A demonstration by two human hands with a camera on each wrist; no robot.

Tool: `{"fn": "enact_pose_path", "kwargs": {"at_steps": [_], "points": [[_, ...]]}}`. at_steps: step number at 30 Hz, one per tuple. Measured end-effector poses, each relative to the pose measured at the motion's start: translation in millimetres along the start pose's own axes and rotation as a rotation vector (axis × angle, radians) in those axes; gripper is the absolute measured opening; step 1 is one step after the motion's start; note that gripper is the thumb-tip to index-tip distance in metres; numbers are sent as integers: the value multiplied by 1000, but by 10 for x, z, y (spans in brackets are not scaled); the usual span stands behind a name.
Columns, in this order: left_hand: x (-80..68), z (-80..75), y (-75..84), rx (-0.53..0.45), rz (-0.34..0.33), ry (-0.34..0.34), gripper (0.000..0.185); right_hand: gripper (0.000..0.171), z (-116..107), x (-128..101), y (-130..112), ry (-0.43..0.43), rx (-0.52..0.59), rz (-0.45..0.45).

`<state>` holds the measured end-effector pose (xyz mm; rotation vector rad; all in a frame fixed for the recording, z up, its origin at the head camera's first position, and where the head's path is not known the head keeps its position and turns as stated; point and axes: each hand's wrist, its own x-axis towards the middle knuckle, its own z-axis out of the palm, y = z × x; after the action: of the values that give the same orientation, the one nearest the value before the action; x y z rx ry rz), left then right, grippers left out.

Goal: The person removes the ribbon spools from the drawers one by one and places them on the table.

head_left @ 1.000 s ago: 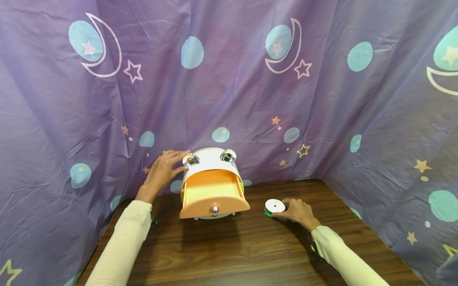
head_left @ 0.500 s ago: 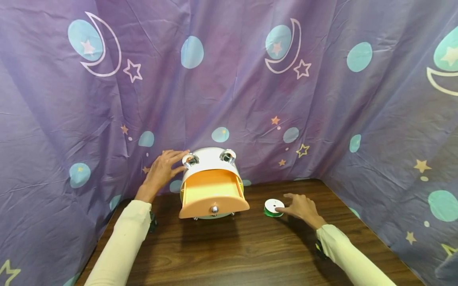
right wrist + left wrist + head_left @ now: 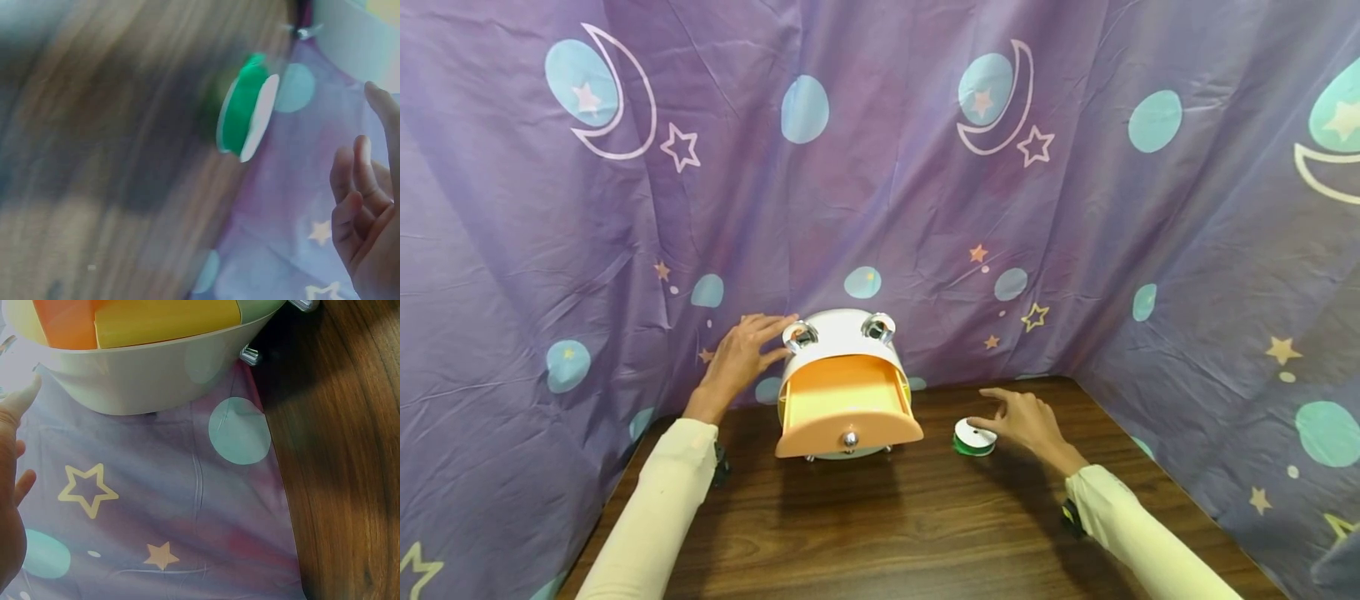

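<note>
A white rounded drawer box (image 3: 838,329) stands at the back of the wooden table (image 3: 880,533), its orange drawer (image 3: 847,408) pulled out toward me. My left hand (image 3: 741,358) rests flat against the box's left side, fingers straight; the left wrist view shows the box wall (image 3: 156,372) and my fingers (image 3: 12,487) beside it. A green ribbon spool (image 3: 975,437) with a white top lies flat on the table right of the drawer. My right hand (image 3: 1026,421) hovers just right of the spool, fingers spread and lifted off it. In the right wrist view the spool (image 3: 247,115) appears apart from my fingers (image 3: 362,187).
A purple cloth (image 3: 880,167) printed with moons, stars and dots hangs behind and along both sides of the table, closing it in. The drawer's metal knob (image 3: 850,438) faces me. Bare wood lies in front of the box and spool.
My right hand has let go of the spool and lifted up and slightly right, fingers opening. The spool stays on the table. The left hand has not moved.
</note>
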<state>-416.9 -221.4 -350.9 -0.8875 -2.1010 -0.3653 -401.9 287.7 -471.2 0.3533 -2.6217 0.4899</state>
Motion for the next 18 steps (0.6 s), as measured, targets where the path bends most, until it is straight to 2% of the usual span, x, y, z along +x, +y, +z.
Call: {"fn": "enact_pose_path", "kwargs": {"at_steps": [10, 18], "points": [[1, 7, -4, 5, 3, 1, 66, 73, -243, 133, -380, 64, 35, -129], [-1, 10, -8, 2, 10, 7, 66, 68, -377, 153, -715, 96, 72, -258]]}}
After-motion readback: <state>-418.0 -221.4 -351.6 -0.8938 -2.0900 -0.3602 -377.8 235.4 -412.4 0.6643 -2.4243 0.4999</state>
